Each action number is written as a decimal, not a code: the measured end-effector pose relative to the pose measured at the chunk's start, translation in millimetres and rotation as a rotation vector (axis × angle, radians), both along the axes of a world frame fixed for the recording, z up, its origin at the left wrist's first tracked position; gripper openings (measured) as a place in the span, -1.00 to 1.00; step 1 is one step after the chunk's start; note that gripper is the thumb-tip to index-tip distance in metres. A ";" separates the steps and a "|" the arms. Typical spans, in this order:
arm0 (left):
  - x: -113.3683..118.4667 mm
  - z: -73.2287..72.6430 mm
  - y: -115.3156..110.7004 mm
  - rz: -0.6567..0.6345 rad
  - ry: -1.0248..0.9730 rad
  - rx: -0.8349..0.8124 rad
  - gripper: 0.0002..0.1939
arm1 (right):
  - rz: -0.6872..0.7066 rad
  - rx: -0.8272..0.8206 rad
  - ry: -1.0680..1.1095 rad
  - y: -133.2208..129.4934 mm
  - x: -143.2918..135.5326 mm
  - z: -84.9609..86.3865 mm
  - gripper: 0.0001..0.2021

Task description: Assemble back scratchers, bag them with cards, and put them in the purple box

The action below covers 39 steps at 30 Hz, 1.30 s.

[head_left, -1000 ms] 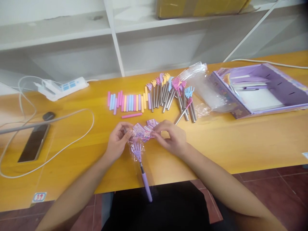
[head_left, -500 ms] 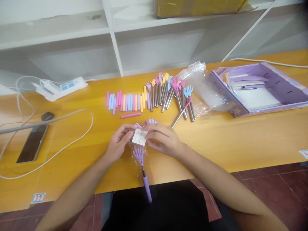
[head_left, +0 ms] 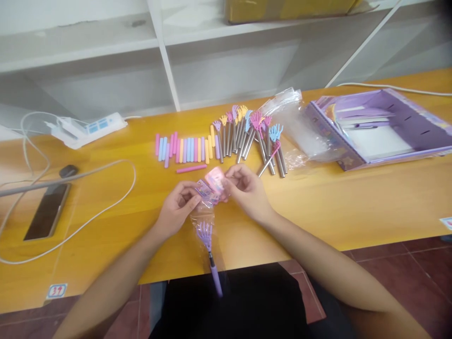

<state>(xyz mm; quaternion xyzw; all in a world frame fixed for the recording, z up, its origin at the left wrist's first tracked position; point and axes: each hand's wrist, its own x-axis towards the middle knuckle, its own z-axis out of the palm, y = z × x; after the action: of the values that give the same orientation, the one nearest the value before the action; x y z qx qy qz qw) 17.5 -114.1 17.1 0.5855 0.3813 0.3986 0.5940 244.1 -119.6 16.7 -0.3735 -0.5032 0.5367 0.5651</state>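
A purple hand-shaped back scratcher (head_left: 205,235) lies in a clear plastic bag (head_left: 208,215), its handle pointing toward me past the table's front edge. My left hand (head_left: 178,205) pinches the bag's top end, where a purple printed card (head_left: 205,191) shows. Between the thumb and fingers of my right hand (head_left: 247,190) is a small pink-and-white card (head_left: 215,180), tilted just above the purple one. Its print is too blurred to read. Ahead of my hands lie several back scratchers with metal rods (head_left: 243,136) and a group of coloured handle sleeves (head_left: 190,150).
A pile of clear bags (head_left: 300,127) lies beside an open purple display box (head_left: 388,155) at the right. To the left are a phone (head_left: 47,212), looping white cables (head_left: 102,212) and a power strip (head_left: 102,127). White shelving (head_left: 169,70) backs the table.
The white label with small print no longer faces up between my hands. My right hand has turned and raised the pink-and-white card, while my left hand keeps its grip on the bag.
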 end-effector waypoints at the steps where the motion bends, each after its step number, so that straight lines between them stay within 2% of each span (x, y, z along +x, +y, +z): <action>1: -0.3 -0.1 0.3 0.006 0.004 -0.013 -0.73 | 0.018 -0.023 0.017 2.0 0.7 -0.8 -0.72; 8: 0.8 3.8 0.4 0.055 0.002 -0.090 -0.66 | 0.093 0.093 -0.013 1.4 0.9 -0.8 -0.67; 11: 1.6 5.0 0.7 0.074 0.010 -0.086 -0.61 | 0.117 0.245 -0.125 -3.1 1.1 4.6 -0.82; 15: 0.8 4.2 1.2 0.062 0.031 -0.083 -0.63 | 0.231 0.475 -0.308 -6.0 0.1 9.3 -0.94; 19: -3.2 2.0 -0.8 0.088 0.058 -0.036 -0.66 | 0.160 0.610 -0.415 -4.5 -3.2 4.8 -0.95; 21: -5.6 1.2 -3.0 0.078 0.041 -0.013 -0.64 | 0.109 0.625 -0.430 -3.2 -3.5 2.1 -0.95; 26: -4.9 1.7 -7.9 -0.067 -0.028 -0.006 -0.64 | 0.029 0.571 -0.497 -2.5 -0.5 -0.4 -0.96; 28: -2.6 1.7 -8.4 -0.039 -0.012 0.012 -0.69 | -0.024 0.548 -0.548 -3.0 0.0 -1.8 -0.96; 31: -0.7 0.5 -8.0 0.005 0.012 0.011 -0.71 | -0.083 0.524 -0.623 -3.6 0.2 -4.4 -0.84; 33: -1.0 -0.7 -7.6 0.020 0.015 -0.004 -0.72 | -0.065 0.532 -0.655 -3.5 0.7 -4.5 -0.78; 39: -2.1 -1.6 -6.7 0.041 0.007 0.010 -0.72 | -0.010 0.596 -0.704 -2.2 3.6 2.8 -0.81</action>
<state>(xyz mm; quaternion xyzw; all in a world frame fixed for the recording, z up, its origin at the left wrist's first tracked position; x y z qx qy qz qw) 15.4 -120.8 15.5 0.5819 0.3932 0.4106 0.5815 247.7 -121.8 19.5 -0.3567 -0.7949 0.2065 0.4453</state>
